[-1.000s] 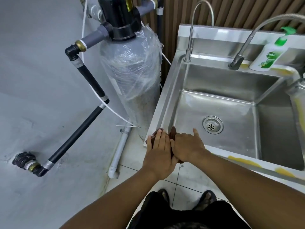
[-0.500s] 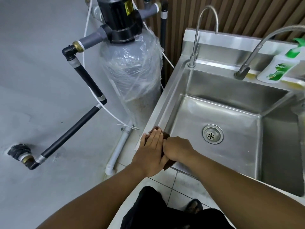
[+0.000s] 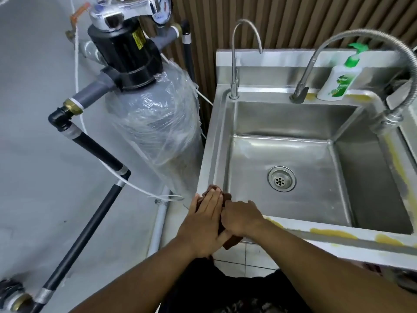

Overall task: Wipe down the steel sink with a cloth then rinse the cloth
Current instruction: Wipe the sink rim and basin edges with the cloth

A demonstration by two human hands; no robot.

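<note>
1. My left hand [image 3: 206, 223] lies flat with its fingers straight, pressing the brown cloth [image 3: 232, 243] onto the near left corner of the steel sink [image 3: 212, 141] rim. My right hand [image 3: 242, 219] sits against it, curled and clenching the cloth's right part.
2. The cloth looks soft, light and limp. It bunches under my palms, and a flap hangs off the rim's front edge. It should slide easily on smooth steel, so I judge a flat palm best for wiping and a gathered fistful best for rinsing.
3. My hands cover most of the cloth, and my right fingertips are out of sight. I cannot tell whether the cloth is wet.
</note>
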